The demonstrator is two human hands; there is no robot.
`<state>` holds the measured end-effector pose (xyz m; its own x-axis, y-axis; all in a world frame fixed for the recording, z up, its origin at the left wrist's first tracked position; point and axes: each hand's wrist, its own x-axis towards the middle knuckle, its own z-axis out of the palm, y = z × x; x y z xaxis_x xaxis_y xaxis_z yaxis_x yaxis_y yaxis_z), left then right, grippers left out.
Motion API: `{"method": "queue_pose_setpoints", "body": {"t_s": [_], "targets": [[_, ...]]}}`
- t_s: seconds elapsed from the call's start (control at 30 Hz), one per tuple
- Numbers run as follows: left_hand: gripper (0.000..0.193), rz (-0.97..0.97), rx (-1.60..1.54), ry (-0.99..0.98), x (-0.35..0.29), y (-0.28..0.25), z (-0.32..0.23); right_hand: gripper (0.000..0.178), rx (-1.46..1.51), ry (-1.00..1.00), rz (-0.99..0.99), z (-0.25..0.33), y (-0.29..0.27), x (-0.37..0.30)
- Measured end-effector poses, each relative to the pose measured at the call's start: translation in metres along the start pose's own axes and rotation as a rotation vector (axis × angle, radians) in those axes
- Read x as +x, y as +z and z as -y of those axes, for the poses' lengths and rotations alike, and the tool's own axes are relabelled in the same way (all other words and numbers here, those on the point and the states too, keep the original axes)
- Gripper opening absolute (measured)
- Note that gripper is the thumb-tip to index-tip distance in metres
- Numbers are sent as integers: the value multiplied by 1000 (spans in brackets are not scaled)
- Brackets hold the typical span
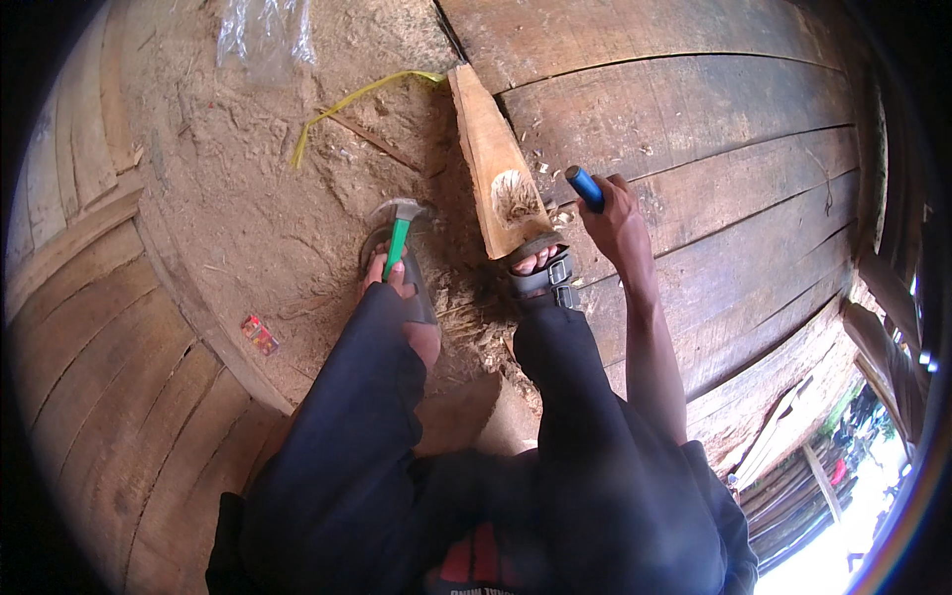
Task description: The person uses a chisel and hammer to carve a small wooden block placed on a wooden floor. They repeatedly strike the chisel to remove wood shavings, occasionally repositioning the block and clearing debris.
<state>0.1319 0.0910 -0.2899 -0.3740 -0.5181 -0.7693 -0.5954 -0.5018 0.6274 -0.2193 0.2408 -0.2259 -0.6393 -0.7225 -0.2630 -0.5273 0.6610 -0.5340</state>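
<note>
My left hand (389,274), low by my left foot, is closed around a green-handled tool (397,244). Its upper end is pale and wider; I cannot make out its exact kind. My right hand (617,220) grips a blue cylindrical tool handle (585,188) above the planks, and the rest of that tool is hidden. Between the hands lies a tapered wooden block (484,129) with a rough hollow (516,196) carved near its wide end. My right foot, in a buckled sandal (543,280), is at that wide end. Neither hand touches the block.
Wide wooden planks (684,99) stretch to the right. Dirt and wood chips (238,188) cover the ground at left, with a yellow strap (342,102), clear plastic (263,30) and a small red packet (260,335). A plank wall (129,387) stands at the left.
</note>
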Motion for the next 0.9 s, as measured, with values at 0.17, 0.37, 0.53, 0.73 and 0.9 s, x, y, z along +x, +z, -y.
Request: {"method": "queue_pose_setpoints", "body": {"t_s": [0.17, 0.37, 0.53, 0.73, 0.9], "targets": [[34, -81, 418, 122, -21, -3, -41, 23, 299, 5, 88, 48, -27, 0], [51, 354, 176, 148, -39, -18, -164, 41, 180, -575, 348, 125, -4, -25], [69, 624, 352, 188, -47, -11, -161, 38, 144, -811, 246, 140, 46, -46], [72, 624, 101, -24, -62, 0, -163, 36, 364, -670, 236, 114, 1, -26], [63, 652, 3, -75, -50, 35, -123, 21, 466, -362, 322, 87, 31, -38]]}}
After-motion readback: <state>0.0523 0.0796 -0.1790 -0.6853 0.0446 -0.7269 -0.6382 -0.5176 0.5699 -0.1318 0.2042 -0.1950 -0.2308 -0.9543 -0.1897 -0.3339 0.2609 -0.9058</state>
